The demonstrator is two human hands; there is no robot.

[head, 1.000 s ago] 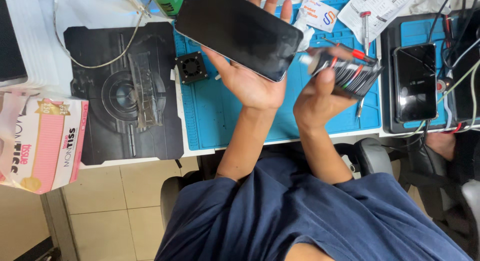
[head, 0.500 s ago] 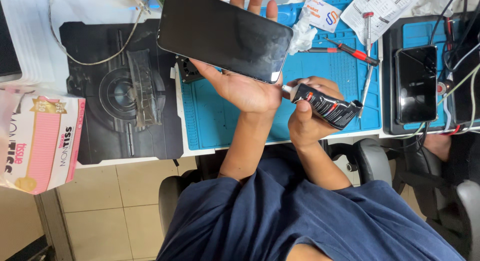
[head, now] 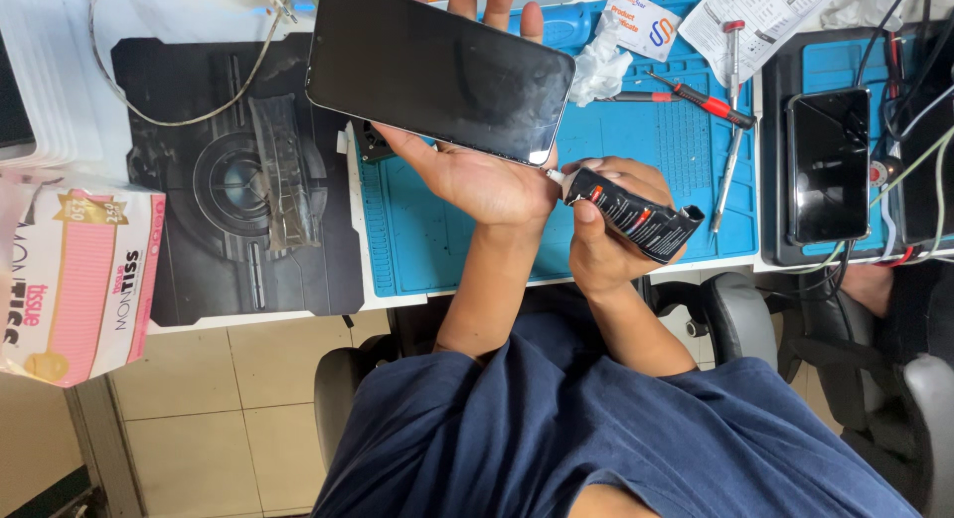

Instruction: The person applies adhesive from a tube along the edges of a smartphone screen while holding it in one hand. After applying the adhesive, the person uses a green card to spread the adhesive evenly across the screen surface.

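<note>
Phone's (head: 437,66) far edge cut off

Blue mat (head: 636,170) is the landmark: its middle lies bare, open for a hand to pass. At its far edge, crumpled tissue (head: 599,69) and red screwdriver (head: 696,98) block; a silver tool (head: 732,131) crowds one side.

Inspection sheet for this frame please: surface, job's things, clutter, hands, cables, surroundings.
Surface: blue mat on a white bench, dark mat beside it.
Job's things: black phone, screen dark; black glue tube, nozzle at the phone's corner.
Clutter: red screwdriver, crumpled tissue, leaflet, second phone, tissue box.
Hands: left hand supports the phone; right hand has its grip on the tube.
Cables: white cable; wires at far right.
Surroundings: tiled floor, chair.
</note>
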